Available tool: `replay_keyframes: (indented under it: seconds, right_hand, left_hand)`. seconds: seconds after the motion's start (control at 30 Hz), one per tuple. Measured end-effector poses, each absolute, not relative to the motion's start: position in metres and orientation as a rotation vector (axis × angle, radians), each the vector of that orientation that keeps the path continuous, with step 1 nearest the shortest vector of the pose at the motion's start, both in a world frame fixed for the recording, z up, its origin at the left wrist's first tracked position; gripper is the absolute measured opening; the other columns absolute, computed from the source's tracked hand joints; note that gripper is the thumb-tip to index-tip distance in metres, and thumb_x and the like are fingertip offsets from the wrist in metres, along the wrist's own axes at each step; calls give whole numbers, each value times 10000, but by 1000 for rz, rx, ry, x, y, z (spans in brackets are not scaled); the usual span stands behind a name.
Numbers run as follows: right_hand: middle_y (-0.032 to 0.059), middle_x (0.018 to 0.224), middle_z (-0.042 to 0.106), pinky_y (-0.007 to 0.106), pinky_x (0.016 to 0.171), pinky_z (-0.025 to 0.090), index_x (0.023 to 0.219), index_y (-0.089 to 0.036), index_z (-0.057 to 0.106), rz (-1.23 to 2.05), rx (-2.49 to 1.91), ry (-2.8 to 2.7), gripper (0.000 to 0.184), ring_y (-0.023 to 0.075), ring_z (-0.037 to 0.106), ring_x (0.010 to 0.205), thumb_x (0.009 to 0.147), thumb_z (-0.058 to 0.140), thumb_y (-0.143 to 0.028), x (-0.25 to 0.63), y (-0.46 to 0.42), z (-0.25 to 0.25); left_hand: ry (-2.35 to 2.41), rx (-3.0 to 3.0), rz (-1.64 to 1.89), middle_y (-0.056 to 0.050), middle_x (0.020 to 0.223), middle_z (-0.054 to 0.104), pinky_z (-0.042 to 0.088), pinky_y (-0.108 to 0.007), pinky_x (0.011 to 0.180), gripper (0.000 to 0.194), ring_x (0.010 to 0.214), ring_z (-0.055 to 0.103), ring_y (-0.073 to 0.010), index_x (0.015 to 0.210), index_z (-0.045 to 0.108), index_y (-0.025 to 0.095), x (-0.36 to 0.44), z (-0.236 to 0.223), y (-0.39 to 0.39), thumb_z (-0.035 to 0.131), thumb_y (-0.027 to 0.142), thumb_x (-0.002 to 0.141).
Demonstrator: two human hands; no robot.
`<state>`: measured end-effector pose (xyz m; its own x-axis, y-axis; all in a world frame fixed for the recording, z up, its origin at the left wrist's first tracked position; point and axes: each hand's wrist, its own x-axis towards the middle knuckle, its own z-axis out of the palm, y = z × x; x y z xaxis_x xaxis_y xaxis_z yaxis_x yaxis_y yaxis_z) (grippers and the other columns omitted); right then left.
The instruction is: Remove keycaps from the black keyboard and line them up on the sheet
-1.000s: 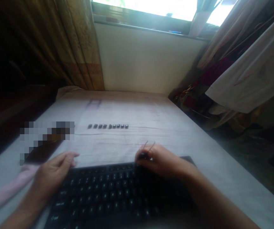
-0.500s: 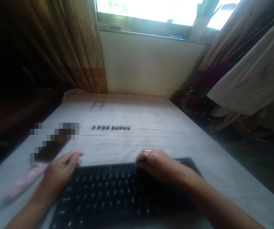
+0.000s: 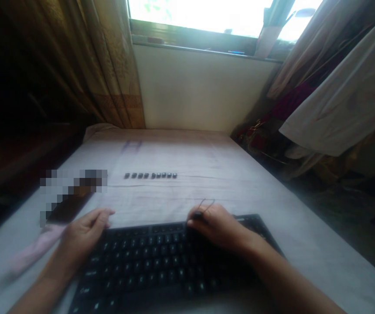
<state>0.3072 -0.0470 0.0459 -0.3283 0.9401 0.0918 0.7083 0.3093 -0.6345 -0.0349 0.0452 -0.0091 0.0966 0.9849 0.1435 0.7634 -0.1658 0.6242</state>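
The near black keyboard (image 3: 141, 263) looks stiff and light, best held by its edges, the curled left hand (image 3: 84, 231) at its far left corner, grip unclear, lying apart from the right hand (image 3: 222, 223), which clamps a springy-looking wire puller (image 3: 198, 215) by its handle, with light, easily scattered keycaps (image 3: 164, 175) beyond.

Left hand (image 3: 84, 230), right hand (image 3: 218, 224) and 2 tapering forearms (image 3: 48, 275) appear bare through the blur.
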Motion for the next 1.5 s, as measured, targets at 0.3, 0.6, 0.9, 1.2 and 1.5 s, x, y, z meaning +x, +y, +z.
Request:
replay_keyframes:
  seconds: [0.3, 0.6, 0.9, 1.2, 1.5]
  right_hand:
    - [50, 738, 695, 303, 670, 519, 796, -167, 650, 879, -1470, -1783, 226, 166, 654, 680, 904, 518, -315, 311, -45, 46]
    - [48, 717, 685, 286, 642, 537, 800, -155, 653, 1032, -1271, -1474, 301, 134, 634, 636, 880, 570, -433, 301, -48, 52]
    - [28, 738, 708, 277, 663, 530, 823, -189, 668, 690, -1150, -1721, 165, 143, 661, 683, 904, 541, -256, 269, -59, 72]
    - [38, 732, 707, 249, 640, 530, 857, -173, 672, 665, -1009, -1780, 131, 145, 667, 662, 899, 556, -216, 238, -62, 73]
    - [54, 893, 710, 291, 766, 550, 955, -212, 631, 512, -973, -1763, 143, 171, 676, 831, 909, 521, -134, 234, -61, 65]
  left_hand:
    - [1679, 2120, 752, 15, 818, 779, 541, -219, 729, 399, 771, 729, -199, 892, 756, 283, -31, -9, 40, 475, 559, 828]
    - [1659, 2299, 806, -33, 916, 775, 530, -285, 813, 378, 875, 712, -237, 897, 739, 252, -29, -3, 38, 501, 537, 824]
    - [1218, 2202, 831, -37, 871, 763, 556, -329, 754, 304, 813, 697, -230, 935, 732, 303, 34, 43, -20, 595, 536, 796]
    - [1051, 1659, 714, -12, 866, 736, 521, -269, 762, 246, 829, 677, -196, 925, 701, 248, 43, 41, -35, 664, 458, 802]
    - [952, 1291, 697, -30, 924, 748, 502, -327, 870, 258, 939, 674, -215, 903, 687, 229, 47, 33, -30, 727, 432, 749]
